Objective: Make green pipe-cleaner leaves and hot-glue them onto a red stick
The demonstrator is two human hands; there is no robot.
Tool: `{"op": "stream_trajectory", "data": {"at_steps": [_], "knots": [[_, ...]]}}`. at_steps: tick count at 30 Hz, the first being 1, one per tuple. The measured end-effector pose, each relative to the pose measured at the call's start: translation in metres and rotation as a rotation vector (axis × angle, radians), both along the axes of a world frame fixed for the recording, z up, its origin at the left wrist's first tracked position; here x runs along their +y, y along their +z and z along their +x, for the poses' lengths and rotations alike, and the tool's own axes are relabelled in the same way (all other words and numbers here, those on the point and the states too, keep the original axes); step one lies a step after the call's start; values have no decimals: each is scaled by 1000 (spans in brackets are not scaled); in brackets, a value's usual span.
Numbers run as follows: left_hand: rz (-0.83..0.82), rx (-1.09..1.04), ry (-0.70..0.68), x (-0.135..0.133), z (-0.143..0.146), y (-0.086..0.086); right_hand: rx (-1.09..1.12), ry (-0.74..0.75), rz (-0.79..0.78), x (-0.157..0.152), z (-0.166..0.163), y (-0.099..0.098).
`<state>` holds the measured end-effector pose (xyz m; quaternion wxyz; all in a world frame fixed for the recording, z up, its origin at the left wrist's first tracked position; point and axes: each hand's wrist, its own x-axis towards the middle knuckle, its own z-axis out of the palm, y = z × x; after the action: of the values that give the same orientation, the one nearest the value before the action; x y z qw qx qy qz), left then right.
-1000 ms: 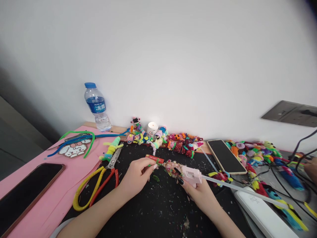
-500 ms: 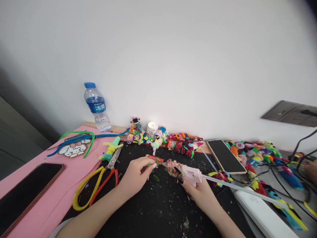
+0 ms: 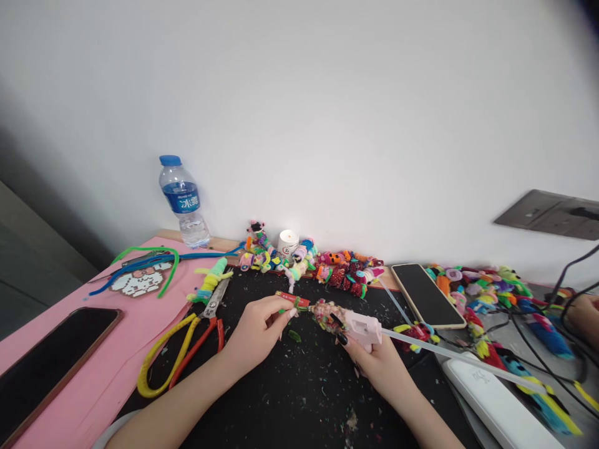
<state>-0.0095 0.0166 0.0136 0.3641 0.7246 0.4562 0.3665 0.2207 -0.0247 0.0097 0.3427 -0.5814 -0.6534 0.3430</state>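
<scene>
My left hand (image 3: 259, 329) is closed in a pinch on the green stem of a small fuzzy pipe-cleaner craft piece (image 3: 324, 311), held just above the black mat (image 3: 299, 399). My right hand (image 3: 369, 358) is wrapped round a pink hot-glue gun (image 3: 362, 327), whose nozzle touches the craft piece. A clear glue stick (image 3: 458, 358) juts from the gun's back toward the right. A red strip (image 3: 291, 299) lies just behind my left fingers.
Yellow-and-red scissors (image 3: 187, 343) lie left of my left arm. A water bottle (image 3: 183, 202), a white candle (image 3: 287, 241) and rows of colourful pipe-cleaner figures (image 3: 327, 265) line the wall. Phones (image 3: 423, 293) (image 3: 51, 358), a white power bank (image 3: 496, 405) and cables (image 3: 556, 324) surround me. Another person's hand (image 3: 587, 318) shows at the far right.
My hands barely moved; the glue gun shifted very slightly. The other person's hand at the right edge came a little further into view.
</scene>
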Motion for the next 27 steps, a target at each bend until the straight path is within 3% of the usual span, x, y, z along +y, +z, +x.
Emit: {"op": "stream_trajectory", "data": {"at_steps": [9, 19, 27], "knots": [[-4, -44, -7, 0, 0, 0, -77, 15, 62, 3, -1, 0], [-100, -162, -15, -1, 0, -3, -314, 51, 108, 3, 2, 13], [-171, -208, -25, -3, 1, -3, -606, 69, 232, 8, 7, 2]]}}
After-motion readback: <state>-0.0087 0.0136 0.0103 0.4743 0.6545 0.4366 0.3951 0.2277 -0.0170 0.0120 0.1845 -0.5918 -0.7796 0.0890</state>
